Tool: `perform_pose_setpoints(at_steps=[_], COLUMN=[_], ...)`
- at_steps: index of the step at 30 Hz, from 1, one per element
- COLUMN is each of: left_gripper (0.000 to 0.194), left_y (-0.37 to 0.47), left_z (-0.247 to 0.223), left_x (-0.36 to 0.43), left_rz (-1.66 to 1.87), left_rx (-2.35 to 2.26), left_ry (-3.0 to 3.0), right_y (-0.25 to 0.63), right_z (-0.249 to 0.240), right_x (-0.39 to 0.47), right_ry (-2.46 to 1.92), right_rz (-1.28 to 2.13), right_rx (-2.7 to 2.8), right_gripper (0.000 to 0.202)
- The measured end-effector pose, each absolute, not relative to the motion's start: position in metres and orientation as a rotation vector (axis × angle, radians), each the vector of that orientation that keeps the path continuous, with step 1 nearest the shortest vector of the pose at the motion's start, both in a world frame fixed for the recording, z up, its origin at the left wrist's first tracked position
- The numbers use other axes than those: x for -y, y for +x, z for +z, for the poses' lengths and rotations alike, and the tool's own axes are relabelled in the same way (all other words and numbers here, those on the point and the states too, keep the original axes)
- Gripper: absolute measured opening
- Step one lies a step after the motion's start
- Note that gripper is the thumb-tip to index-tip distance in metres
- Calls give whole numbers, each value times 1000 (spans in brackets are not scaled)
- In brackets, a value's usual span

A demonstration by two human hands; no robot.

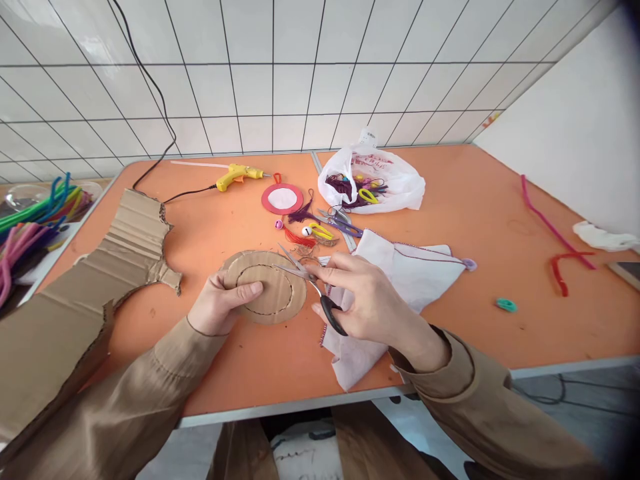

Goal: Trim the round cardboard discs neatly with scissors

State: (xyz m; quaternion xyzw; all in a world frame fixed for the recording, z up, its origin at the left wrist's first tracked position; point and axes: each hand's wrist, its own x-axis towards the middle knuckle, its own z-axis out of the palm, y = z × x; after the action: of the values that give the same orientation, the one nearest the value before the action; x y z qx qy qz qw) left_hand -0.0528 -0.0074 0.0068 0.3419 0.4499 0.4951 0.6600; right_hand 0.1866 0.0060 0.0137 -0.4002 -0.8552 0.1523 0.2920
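Observation:
My left hand (223, 303) grips the left side of a round cardboard disc (296, 293), thumb on top. A rough circle is cut into the disc's face, and the inner piece still sits inside the ring. My right hand (367, 300) holds a pair of scissors (327, 310) with black handles. Their blades are spread apart over the disc's upper right part; whether they touch the cardboard I cannot tell. Beneath my right hand lies a white cloth (420, 273) with dark red stitched edges and a small purple tip.
Torn cardboard (65, 313) covers the table's left side. Behind the disc are a yellow glue gun (240, 177) with its cord, a red-rimmed round ornament (283, 199), tassels, bells, and purple-handled scissors (345, 223). A white plastic bag (400, 180) and pipe cleaners (555, 220) lie further right.

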Motion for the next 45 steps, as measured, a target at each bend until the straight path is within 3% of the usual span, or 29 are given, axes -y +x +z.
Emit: perform_pose_setpoints(at_steps=[6, 12, 24, 45], left_gripper=[30, 29, 32, 32], left_y=[-52, -52, -52, -55], left_z=[7, 6, 5, 1], left_x=[7, 7, 7, 8], left_rz=[1101, 1094, 1095, 1084], left_rx=[-1006, -1016, -985, -1029], left_ry=[764, 756, 736, 675], right_y=[186, 184, 186, 185], right_z=[14, 17, 16, 16], right_x=[-5, -3, -2, -2], right_ry=[-1069, -1063, -1054, -1026], right_rz=[334, 420, 413, 348], right_rx=[2295, 2291, 2295, 2295], right_gripper=[43, 20, 37, 5])
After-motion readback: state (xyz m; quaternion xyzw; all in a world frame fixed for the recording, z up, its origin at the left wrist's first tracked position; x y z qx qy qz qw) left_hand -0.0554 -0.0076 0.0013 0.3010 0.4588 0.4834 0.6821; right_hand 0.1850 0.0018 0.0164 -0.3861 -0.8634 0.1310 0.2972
